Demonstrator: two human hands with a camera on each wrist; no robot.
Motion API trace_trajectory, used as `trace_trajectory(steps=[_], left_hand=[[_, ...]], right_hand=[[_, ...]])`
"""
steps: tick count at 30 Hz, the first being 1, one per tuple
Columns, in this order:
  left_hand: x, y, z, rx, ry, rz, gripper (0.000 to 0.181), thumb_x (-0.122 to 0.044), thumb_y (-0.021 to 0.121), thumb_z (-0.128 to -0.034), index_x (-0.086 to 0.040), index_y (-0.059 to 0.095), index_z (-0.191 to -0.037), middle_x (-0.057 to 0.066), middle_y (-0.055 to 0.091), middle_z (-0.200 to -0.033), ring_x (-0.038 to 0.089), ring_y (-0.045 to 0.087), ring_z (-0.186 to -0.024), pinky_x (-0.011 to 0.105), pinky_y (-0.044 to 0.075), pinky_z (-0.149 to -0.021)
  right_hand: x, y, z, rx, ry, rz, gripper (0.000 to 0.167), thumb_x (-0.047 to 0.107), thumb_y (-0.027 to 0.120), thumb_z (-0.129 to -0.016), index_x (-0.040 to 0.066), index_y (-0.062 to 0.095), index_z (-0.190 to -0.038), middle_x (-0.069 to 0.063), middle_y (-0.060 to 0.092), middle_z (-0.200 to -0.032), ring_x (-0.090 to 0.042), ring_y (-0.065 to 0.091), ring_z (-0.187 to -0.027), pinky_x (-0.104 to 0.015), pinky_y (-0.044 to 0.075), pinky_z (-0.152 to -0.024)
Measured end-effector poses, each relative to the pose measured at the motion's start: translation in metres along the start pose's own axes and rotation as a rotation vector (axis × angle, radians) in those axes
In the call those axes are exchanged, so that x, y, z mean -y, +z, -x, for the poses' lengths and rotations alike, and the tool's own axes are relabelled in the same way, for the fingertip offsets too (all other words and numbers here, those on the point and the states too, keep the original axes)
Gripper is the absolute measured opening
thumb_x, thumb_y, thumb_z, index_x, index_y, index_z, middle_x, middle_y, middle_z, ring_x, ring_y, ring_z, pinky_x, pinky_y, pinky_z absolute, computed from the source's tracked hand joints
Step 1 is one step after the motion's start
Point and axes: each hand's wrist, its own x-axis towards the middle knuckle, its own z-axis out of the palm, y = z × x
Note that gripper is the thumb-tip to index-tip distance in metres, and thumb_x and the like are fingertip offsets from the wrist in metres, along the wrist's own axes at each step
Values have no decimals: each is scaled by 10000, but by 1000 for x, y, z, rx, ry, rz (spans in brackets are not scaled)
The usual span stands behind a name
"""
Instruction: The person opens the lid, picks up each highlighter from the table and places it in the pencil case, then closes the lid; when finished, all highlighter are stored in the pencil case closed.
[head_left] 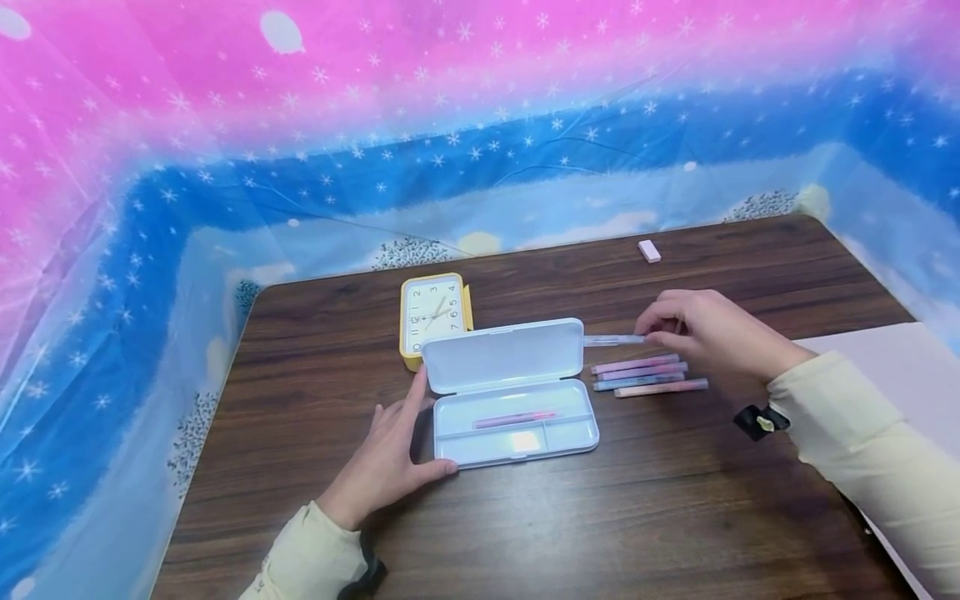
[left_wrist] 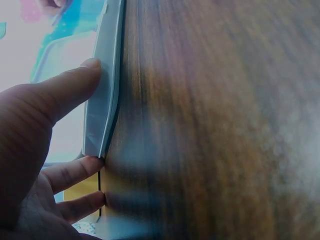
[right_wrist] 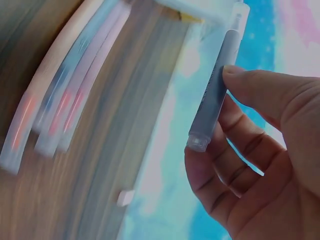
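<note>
White pencil case, head view: glossy plastic pencil case (head_left: 468, 450), right beside the left hand (head_left: 386, 458), its lid (head_left: 502, 358) raised and tilted back; one pink pen (head_left: 513, 419) lies in the divided base.
Left hand, head view: fingers spread, thumb at the base's near left corner, forefinger at the lid's left edge.
Right hand, head view: well apart from the left, this right hand (head_left: 701, 325) pinches a slim grey pen (head_left: 611, 340), which reaches toward the lid; contact cannot be told.
Loose pens, head view: four loose pens (head_left: 641, 381), pink, purple, blue and peach, lie nearer the wearer than the right fingertips.
Pencil case, left wrist view: bluish-grey side wall with a thin seam, the thumb resting on it.
Grey pen, right wrist view: straight barrel between thumb and fingers, clear cap, translucent end, dark print too blurred to read.
</note>
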Motion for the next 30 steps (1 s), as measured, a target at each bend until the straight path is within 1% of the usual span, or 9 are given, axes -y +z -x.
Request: trace_trajectory(steps=[6,13,17,23,30], left_hand=[[0,1,0,-1,4,-1,1328,-453,869,-710,-367,-156,-1550,53,446,-1537,367,325,-1458,676,95,-1175],[0,1,1,-3,6,-3,1323,-460,864,-715,-359,-154,-1553,55,468,-1522,366,327,-1457,674,95,-1176],[-1,0,1,-5,9,-4,1320,-464,862,-715,-364,-155,-1551,59,453,-1532,366,334,-1453,674,96,-1176],[-1,0,3,-7,12,-5,1315,-452,863,-720,-355,-149,-1555,62,459,-1527,365,334,-1454,668,95,-1180],[-2,-1,2,4,-8,1,1336,-454,872,-705,-375,-163,-1546,46,483,-1510,354,320,-1462,669,88,-1180]], right_hand=[[26,12,-11,49,-32,-33,172,78,675,-921,213,736,-1009,78,670,-970,-36,591,-809,-292,535,-705],[48,35,-26,93,-67,-95,109,138,694,-922,223,732,-978,102,645,-951,-15,561,-723,-235,508,-654],[57,50,-35,112,-104,-99,101,149,696,-922,216,737,-986,87,656,-954,-17,565,-745,-239,514,-666],[70,68,-45,136,-164,-101,97,144,680,-931,176,741,-1000,46,676,-959,-40,586,-789,-257,532,-704],[82,85,-52,148,-147,-129,85,149,684,-929,190,737,-982,67,668,-949,-38,581,-799,-234,531,-715]])
